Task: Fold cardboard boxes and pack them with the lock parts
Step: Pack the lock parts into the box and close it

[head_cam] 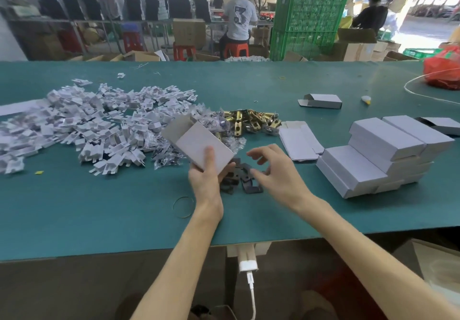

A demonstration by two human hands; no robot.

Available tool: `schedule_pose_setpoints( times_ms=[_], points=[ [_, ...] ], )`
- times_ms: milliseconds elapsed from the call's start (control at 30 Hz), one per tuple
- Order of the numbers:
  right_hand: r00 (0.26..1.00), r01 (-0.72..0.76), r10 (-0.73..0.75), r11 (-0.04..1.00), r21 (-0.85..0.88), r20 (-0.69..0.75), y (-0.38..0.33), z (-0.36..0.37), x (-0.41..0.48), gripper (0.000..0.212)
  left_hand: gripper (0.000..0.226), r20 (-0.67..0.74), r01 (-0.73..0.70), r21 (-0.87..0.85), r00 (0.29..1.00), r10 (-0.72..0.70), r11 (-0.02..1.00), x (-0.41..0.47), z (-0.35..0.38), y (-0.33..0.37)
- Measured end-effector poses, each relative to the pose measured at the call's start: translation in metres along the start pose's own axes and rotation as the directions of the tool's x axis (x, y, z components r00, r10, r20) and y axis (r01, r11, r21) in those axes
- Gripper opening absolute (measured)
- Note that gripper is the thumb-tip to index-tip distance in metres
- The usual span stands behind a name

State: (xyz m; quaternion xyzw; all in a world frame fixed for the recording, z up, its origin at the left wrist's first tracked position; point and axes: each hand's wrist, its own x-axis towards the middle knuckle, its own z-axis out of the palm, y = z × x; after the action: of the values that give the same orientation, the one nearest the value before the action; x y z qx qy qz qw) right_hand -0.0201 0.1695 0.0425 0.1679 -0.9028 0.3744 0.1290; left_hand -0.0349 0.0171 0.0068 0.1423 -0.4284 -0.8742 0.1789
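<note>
OK, your left hand (pixel 205 180) grips the small white cardboard box (pixel 198 145) near the front edge of the green desk (pixel 99 207), open end tilted up, ready for parts. Your right hand (pixel 276 170), fingers loose and empty, hovers over the dark flat metal plates (pixel 251 188), likely next in.

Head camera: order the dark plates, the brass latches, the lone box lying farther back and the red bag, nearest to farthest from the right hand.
1. The dark plates, under the right hand fingers.
2. The brass latches, straight behind.
3. The lone box, farther back and right.
4. The red bag, far right corner.
</note>
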Motion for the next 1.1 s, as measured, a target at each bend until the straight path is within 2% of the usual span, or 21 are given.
schedule_pose_setpoints(
  times_ms=[100,200,300,367,467,567,667,733,800,900,967,1033,1100],
  points=[
    [0.991,0.021,0.0,0.988,-0.151,0.135,-0.006,0.01,0.043,0.038,0.029,-0.067,-0.03,-0.103,0.997,0.024,0.994,0.003,-0.001,0.002],
    [0.975,0.017,0.029,0.979,-0.205,0.22,-0.011,0.033,0.074,0.049,0.031,-0.118,-0.052,-0.169,0.992,0.033,0.984,0.005,-0.003,0.005],
    [0.963,0.036,0.035,0.966,-0.256,0.268,-0.015,0.057,0.091,0.063,0.032,-0.129,-0.078,-0.17,0.99,0.057,0.982,0.006,-0.004,0.004],
    [0.953,0.083,0.037,0.923,-0.377,0.301,-0.015,0.068,0.099,0.067,0.036,-0.134,-0.086,-0.149,0.989,0.066,0.985,0.006,-0.003,0.003],
    [0.958,0.099,0.05,0.869,-0.486,0.284,-0.014,0.075,0.107,0.052,0.033,-0.147,-0.077,-0.125,0.987,0.058,0.989,0.008,-0.003,0.003],
    [0.968,0.08,0.043,0.883,-0.463,0.249,-0.013,0.07,0.112,0.029,0.038,-0.15,-0.073,-0.056,0.987,0.064,0.996,0.006,-0.003,0.002],
    [0.957,0.124,0.016,0.88,-0.459,0.29,-0.012,0.059,0.11,0.015,0.027,-0.104,-0.086,0.011,0.991,0.087,0.996,0.004,-0.001,0.001],
    [0.922,0.176,0.029,0.857,-0.484,0.387,-0.013,0.057,0.108,0.03,0.026,-0.094,-0.092,0.027,0.991,0.094,0.995,0.003,0.001,0.002],
    [0.906,0.191,0.054,0.833,-0.519,0.42,-0.014,0.058,0.109,0.027,0.032,-0.106,-0.087,0.021,0.99,0.089,0.996,0.003,0.0,0.002],
    [0.889,0.217,0.09,0.781,-0.586,0.449,-0.016,0.061,0.112,0.035,0.034,-0.121,-0.088,-0.006,0.989,0.087,0.996,0.002,-0.001,0.004],
    [0.883,0.221,0.113,0.757,-0.615,0.456,-0.017,0.061,0.113,0.047,0.027,-0.108,-0.106,0.033,0.988,0.109,0.994,0.001,-0.001,0.004],
    [0.89,0.206,0.119,0.757,-0.62,0.441,-0.016,0.06,0.114,0.054,0.019,-0.076,-0.135,0.08,0.987,0.141,0.988,0.0,0.001,0.003],
    [0.905,0.204,0.087,0.769,-0.606,0.416,-0.014,0.059,0.114,0.051,0.02,-0.066,-0.146,0.097,0.986,0.152,0.985,0.0,0.002,0.003]
  ],
)
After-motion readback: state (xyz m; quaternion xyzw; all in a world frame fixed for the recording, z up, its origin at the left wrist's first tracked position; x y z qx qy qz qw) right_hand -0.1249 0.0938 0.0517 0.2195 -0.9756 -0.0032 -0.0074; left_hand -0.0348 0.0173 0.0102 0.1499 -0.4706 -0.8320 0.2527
